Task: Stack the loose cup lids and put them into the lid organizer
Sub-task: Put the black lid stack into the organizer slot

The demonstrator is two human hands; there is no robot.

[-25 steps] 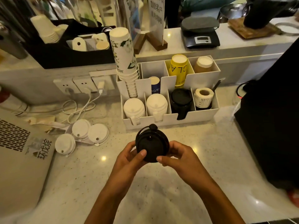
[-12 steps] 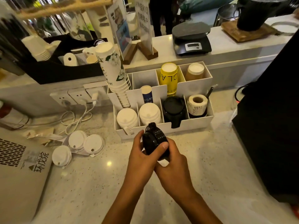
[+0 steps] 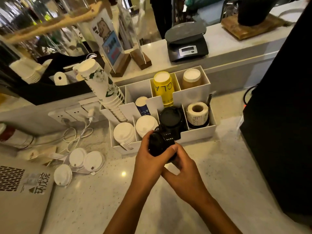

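Observation:
A stack of black cup lids (image 3: 160, 142) is held on its side between my left hand (image 3: 148, 159) and my right hand (image 3: 184, 169), right at the front wall of the white lid organizer (image 3: 197, 135). The stack's far end touches the front slot that holds more black lids (image 3: 170, 118). Two front slots to the left hold white lids (image 3: 124, 134). Three loose white lids (image 3: 84, 159) lie on the counter to the left, near a white tray edge.
A laptop (image 3: 22, 191) sits at the left front. Cables and a wall socket (image 3: 70, 114) run behind the loose lids. Paper cups (image 3: 103, 88), a yellow cup stack (image 3: 163, 86) and a label roll (image 3: 197, 112) fill other slots. A black appliance (image 3: 283, 115) stands at the right.
Both hands turned the black lid stack from face-on to sideways and carried it forward to the organizer's black-lid slot. The view shifted closer to the organizer.

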